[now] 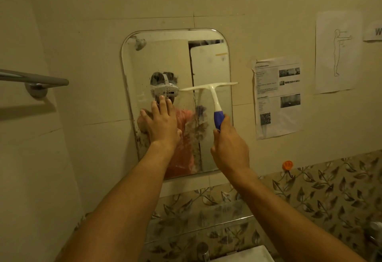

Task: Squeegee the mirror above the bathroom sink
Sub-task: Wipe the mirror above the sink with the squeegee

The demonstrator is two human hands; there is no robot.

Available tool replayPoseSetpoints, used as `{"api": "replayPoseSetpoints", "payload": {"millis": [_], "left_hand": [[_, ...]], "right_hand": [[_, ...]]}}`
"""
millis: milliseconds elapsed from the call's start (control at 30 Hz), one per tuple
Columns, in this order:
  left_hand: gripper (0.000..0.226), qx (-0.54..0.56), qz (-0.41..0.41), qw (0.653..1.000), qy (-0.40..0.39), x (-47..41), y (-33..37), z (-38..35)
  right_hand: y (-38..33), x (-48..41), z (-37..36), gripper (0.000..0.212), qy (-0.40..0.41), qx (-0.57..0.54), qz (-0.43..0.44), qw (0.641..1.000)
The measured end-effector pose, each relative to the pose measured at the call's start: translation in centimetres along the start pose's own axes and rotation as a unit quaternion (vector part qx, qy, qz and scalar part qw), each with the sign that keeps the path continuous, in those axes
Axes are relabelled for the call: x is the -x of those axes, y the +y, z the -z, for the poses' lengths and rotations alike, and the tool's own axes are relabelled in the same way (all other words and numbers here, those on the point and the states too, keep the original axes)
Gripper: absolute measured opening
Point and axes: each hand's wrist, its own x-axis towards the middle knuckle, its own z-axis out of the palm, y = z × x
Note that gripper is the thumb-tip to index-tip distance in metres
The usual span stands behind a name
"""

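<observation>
Squeegee [213,96] held against the mirror [208,65] above the sink [248,255]

A white corner of the sink is seen at the bottom edge. The squeegee's blue handle is gripped by the right hand [229,148], and its white blade is laid level across the mirror's right half. The left hand [163,125] is pressed flat on the glass, fingers straight. Printed sheets [278,96] are taped to the wall beyond.

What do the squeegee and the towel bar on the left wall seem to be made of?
The squeegee looks like smooth white moulded plastic, with a blue grip, perhaps rubbery; its blade edge is too thin to judge. The towel bar looks like metal, dull grey satin, with a soft sheen on its wall mount.
</observation>
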Motion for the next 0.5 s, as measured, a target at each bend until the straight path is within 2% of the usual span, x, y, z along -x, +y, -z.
{"api": "replayPoseSetpoints", "payload": {"millis": [200,500], "left_hand": [[0.118,0.002,0.000,1.000,-0.004,-0.1,0.1,0.2],[0.115,0.021,-0.014,0.999,0.020,0.3,-0.3,0.1]], "right_hand": [[-4.5,-4.7,2.3,0.059,0.060,-0.042,0.060,0.996],[-10.7,-11.2,3.0,0.062,0.057,-0.059,0.085,0.993]]}}
